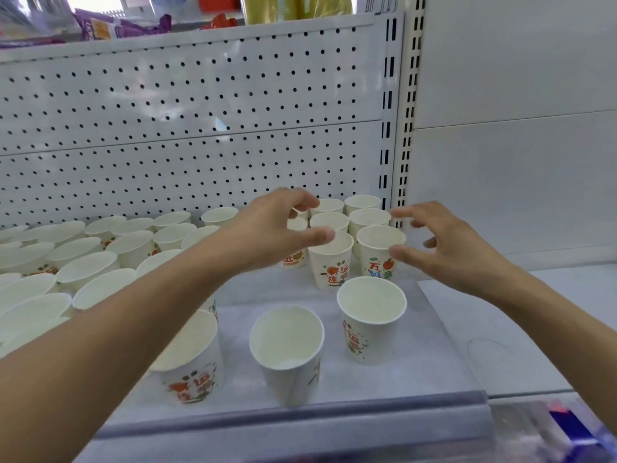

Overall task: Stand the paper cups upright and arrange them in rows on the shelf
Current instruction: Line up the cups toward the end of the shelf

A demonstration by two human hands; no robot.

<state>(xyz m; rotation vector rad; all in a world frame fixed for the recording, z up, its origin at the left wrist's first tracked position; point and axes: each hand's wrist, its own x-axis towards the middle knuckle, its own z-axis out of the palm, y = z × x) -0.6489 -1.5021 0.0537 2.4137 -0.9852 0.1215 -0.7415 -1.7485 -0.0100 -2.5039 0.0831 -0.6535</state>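
Evidently the shelf (pixel 240 322) carried upright paper cups (pixel 370 315), tidy rows beside its slotted post (pixel 388 128), stragglers farther from it. The left hand (pixel 283 225) and right hand (pixel 450 243) hovered spread and empty at those rows. Light and crushable, a cup likely wanted gentle fingers around its stiffer rim.

Left hand (pixel 277 228) and right hand (pixel 457 248) hover, fingers curved, above upright paper cups (pixel 330 265) on the shelf (pixel 240 329).

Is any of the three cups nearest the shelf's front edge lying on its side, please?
No: the left cup, middle cup and right cup all stand mouth up.
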